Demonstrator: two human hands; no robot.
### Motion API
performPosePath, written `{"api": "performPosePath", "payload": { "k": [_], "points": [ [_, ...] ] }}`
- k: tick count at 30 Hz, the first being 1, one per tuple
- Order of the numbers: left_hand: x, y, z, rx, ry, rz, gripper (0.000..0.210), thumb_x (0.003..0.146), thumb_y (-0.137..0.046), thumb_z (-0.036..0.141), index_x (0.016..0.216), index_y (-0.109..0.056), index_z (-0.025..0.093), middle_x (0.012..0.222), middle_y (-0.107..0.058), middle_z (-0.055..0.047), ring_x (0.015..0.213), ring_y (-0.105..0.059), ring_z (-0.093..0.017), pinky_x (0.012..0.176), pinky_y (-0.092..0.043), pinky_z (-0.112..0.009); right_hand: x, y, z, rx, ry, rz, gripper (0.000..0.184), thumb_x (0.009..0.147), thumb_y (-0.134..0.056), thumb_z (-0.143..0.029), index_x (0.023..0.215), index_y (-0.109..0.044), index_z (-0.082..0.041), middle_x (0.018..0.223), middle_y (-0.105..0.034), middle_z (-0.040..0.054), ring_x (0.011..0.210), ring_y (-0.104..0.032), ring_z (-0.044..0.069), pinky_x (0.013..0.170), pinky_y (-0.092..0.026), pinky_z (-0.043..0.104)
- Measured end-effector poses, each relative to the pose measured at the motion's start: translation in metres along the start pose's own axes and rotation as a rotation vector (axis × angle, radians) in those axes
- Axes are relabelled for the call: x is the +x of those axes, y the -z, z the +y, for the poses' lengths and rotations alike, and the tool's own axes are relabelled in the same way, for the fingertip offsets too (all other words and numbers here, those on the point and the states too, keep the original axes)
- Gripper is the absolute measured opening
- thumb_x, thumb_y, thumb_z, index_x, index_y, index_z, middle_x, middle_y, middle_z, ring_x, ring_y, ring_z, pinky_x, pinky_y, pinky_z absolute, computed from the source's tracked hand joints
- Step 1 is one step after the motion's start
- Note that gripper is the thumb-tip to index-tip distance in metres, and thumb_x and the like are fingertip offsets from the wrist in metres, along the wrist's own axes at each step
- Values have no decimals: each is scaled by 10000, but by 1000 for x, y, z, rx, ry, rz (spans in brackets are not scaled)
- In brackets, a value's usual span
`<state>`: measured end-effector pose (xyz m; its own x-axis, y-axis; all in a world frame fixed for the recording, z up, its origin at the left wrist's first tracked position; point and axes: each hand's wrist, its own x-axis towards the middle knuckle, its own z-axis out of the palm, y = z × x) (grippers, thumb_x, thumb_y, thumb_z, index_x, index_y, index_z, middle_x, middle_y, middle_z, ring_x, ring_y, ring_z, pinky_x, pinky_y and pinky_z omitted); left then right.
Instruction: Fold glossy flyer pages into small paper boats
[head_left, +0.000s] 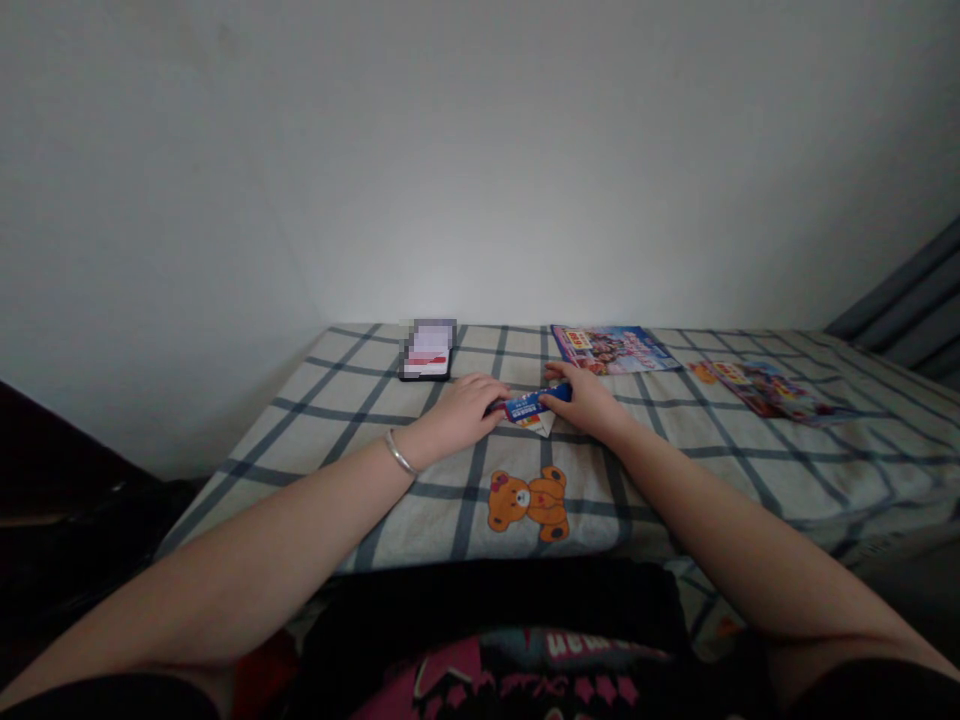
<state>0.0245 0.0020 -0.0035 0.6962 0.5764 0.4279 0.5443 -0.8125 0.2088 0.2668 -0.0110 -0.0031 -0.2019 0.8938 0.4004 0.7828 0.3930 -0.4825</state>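
A folded sheet of blue printed paper (pixel 526 404) lies low over the checked cloth, with a white and yellow corner sticking out on its near side. At its left end, my left hand (pixel 466 412), with a silver bangle on the wrist, has its fingers curled onto the paper. My right hand (pixel 587 402) grips the right end, thumb on top and fingers behind. The parts of the paper under both hands are hidden.
A phone (pixel 427 352) with a lit, blurred screen lies at the back left. Colourful printed leaflets lie behind my right hand (pixel 615 349) and farther right (pixel 780 392). The checked cloth (pixel 315 425) has bear pictures and meets a white wall at the back.
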Motion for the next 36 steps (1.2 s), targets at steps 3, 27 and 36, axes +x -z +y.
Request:
{"api": "performPosePath", "payload": {
  "k": [3, 27, 36],
  "points": [
    [0, 1, 1, -30, 15, 8, 183, 863, -640, 172, 1045, -624, 167, 1056, -659, -66, 1063, -586, -217, 978, -468, -389, -1, 4, -2, 2, -13, 4, 447, 809, -689, -261, 1235, -593, -168, 1019, -728, 89, 978, -671, 243, 913, -511, 414],
    [-2, 23, 1, 166, 6, 197, 157, 931, -490, 136, 942, -645, 161, 939, -627, -77, 927, -563, -228, 842, -489, -395, -5, 28, -7, 1, 346, 133, 86, 867, -621, -245, 863, -703, -220, 846, -705, 56, 796, -623, 204, 803, -489, 372],
    [-4, 15, -6, 177, -121, -75, 295, 908, -481, 66, 1088, -680, 190, 1040, -659, -57, 995, -568, -192, 913, -479, -340, -4, 20, -3, -166, 556, -199, 132, 837, -661, -176, 930, -737, -229, 948, -706, 66, 915, -621, 220, 819, -483, 346]
  ]
}}
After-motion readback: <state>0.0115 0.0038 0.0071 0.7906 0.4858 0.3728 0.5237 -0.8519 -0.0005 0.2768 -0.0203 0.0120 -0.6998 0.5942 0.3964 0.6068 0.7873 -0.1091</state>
